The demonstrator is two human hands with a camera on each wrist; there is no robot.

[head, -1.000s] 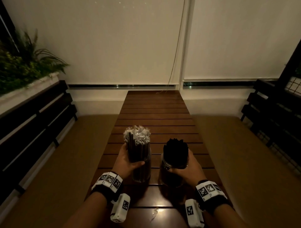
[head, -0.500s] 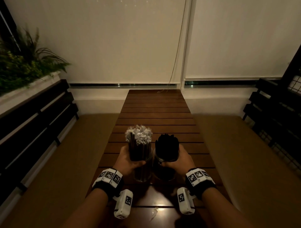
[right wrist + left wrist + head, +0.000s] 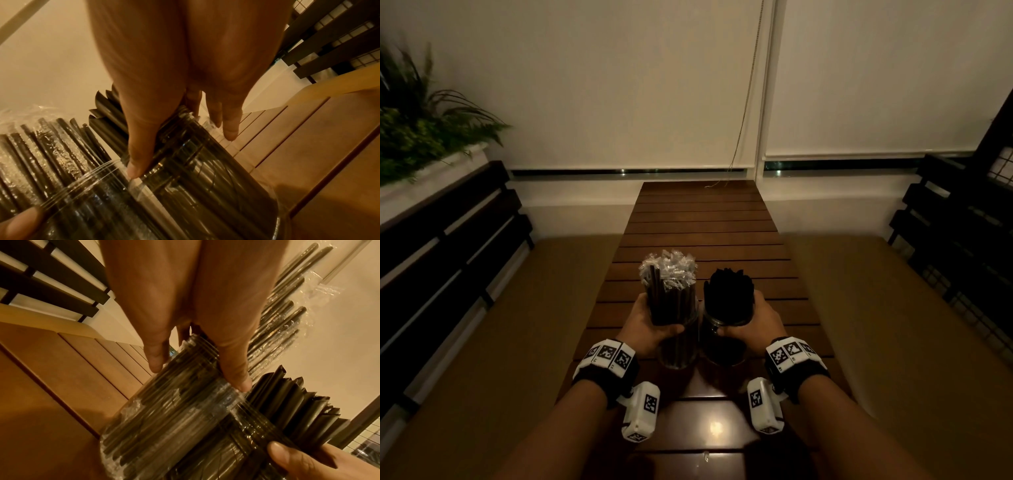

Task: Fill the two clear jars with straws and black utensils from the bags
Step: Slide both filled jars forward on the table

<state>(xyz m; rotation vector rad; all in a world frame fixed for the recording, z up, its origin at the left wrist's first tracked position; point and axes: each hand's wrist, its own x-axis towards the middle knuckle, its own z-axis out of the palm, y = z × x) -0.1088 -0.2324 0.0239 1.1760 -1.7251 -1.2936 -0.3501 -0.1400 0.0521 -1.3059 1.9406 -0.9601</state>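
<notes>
Straw jar (image 3: 677, 329), utensil jar (image 3: 726, 334): both full, side by side, lower centre of frame on table (image 3: 702, 219). Left hand (image 3: 645, 322), right hand (image 3: 758, 320) each wrapped around one. Advice: keep upright; release gently.

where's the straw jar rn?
Head view: the straw jar stands on the slatted table, gripped by the left hand, just left of the utensil jar.

Right hand (image 3: 185, 65) seen from the wrist, thumb and fingers (image 3: 230, 129) curled round a clear jar (image 3: 205, 186) packed with black utensils (image 3: 107, 112), whose ends project past the rim. Just beside it, a second clear jar (image 3: 82, 203) holds wrapped black straws (image 3: 41, 146). A thumb tip (image 3: 18, 222) touches this jar at lower left. Both stand on the slatted wooden surface (image 3: 318, 154).
</notes>
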